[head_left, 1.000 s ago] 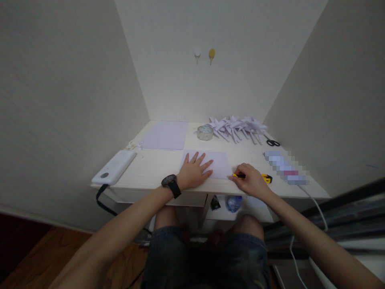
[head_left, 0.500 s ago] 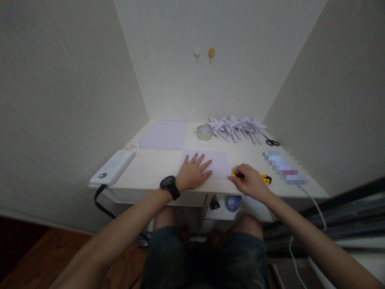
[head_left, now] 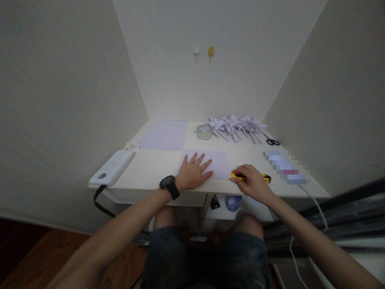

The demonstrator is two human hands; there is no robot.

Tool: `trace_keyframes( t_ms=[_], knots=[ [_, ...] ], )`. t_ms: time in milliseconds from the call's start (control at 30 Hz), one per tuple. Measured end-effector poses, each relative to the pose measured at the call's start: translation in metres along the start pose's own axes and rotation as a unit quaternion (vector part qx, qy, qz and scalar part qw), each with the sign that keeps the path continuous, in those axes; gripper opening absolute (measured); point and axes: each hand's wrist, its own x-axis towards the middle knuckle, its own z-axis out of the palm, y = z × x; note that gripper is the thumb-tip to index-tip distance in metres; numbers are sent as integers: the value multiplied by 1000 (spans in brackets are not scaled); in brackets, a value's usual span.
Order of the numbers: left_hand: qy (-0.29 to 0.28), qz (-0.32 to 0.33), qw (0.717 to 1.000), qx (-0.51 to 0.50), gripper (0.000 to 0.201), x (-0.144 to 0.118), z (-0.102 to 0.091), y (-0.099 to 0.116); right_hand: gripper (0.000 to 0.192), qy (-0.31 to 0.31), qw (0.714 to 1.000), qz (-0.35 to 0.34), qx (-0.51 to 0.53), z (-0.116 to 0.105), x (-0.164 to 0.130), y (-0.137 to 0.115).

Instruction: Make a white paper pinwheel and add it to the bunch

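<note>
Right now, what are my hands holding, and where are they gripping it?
The right hand grips a yellow utility knife around its middle. The left hand holds nothing; it lies flat on the sheet of paper.

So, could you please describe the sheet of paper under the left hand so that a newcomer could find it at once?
On the pale desk, look at the front edge, near the middle. The sheet of paper lies flat there, with the left hand spread on it. Unlike the other flat sheet further back, it is pinned by that hand, and the yellow cutter in the right hand sits at its right corner.
</note>
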Motion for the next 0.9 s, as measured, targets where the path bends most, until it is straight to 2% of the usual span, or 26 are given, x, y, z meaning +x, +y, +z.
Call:
trace_keyframes(
  t_ms=[467, 900],
  knots=[
    [-1, 4, 1000, -8, 67, 0, 0, -1, 15, -34, 994, -95, 37, -3, 5, 14],
    [-14, 20, 1000, -20, 67, 0, -3, -1, 14, -62, 988, -123, 65, -8, 11, 22]
  ],
)
